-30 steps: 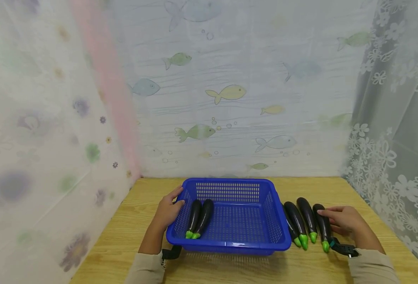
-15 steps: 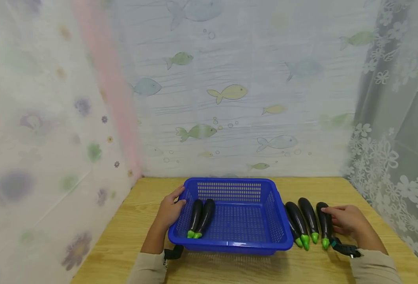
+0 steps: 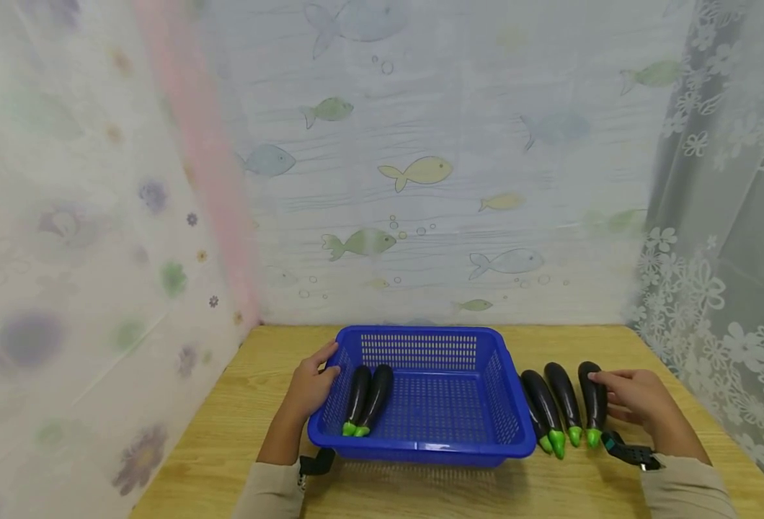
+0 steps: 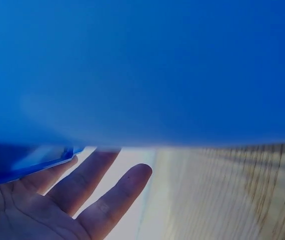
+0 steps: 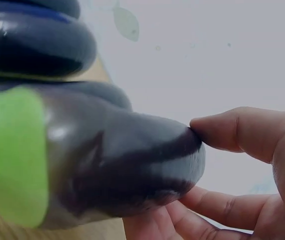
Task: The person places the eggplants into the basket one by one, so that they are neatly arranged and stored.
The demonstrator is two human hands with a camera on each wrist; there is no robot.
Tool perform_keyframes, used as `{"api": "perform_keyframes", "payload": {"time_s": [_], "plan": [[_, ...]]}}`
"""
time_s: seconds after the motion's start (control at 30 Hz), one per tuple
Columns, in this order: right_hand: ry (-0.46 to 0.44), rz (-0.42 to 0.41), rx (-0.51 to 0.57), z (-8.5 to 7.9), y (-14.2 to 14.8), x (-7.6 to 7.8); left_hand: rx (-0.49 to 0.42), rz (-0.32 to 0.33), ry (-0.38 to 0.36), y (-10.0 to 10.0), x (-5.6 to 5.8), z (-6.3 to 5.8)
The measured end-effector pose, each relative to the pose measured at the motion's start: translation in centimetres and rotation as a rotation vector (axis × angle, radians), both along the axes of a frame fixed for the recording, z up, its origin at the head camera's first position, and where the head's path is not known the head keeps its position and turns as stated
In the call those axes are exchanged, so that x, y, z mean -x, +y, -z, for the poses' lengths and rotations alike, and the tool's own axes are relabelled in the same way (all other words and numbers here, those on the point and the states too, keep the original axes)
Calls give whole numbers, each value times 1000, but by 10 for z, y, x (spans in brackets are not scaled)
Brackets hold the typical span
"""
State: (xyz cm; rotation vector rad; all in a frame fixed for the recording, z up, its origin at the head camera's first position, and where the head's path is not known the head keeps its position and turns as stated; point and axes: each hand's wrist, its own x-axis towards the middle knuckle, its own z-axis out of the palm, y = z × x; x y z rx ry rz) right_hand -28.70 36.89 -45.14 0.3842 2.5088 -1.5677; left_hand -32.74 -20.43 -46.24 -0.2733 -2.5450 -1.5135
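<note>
My left hand [image 3: 309,388] holds the left rim of the blue plastic basket [image 3: 421,448], thumb over the edge. In the left wrist view the basket wall [image 4: 147,75] fills the top, and the fingers [image 4: 115,205] spread alongside it. Two dark eggplants [image 3: 375,400] with green caps lie side by side at the basket's left. On the right, my right hand [image 3: 638,400] pinches another eggplant [image 3: 593,396] near its blunt end. The right wrist view shows the thumb [image 5: 232,130] on one side of this eggplant [image 5: 127,160] and fingers on the other.
Three more eggplants [image 3: 563,393] lie on the wooden table [image 3: 259,360] between the basket and the right hand, the nearest partly hidden by the basket. A fish-patterned curtain [image 3: 434,216] closes off the back, with a flowered sheet [image 3: 64,288] at left and lace [image 3: 732,288] at right.
The pinched eggplant has shifted slightly away from the body, and the right hand has risen a little with it. The left hand and basket stay in place.
</note>
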Motion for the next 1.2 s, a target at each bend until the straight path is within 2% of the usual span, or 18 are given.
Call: {"api": "perform_keyframes", "payload": {"time_s": [0.5, 1.2], "plan": [[84, -34, 52, -26, -25, 0, 2, 21, -1, -1, 1, -1], [150, -89, 100, -58, -73, 18, 10, 10, -11, -1, 0, -3]]}}
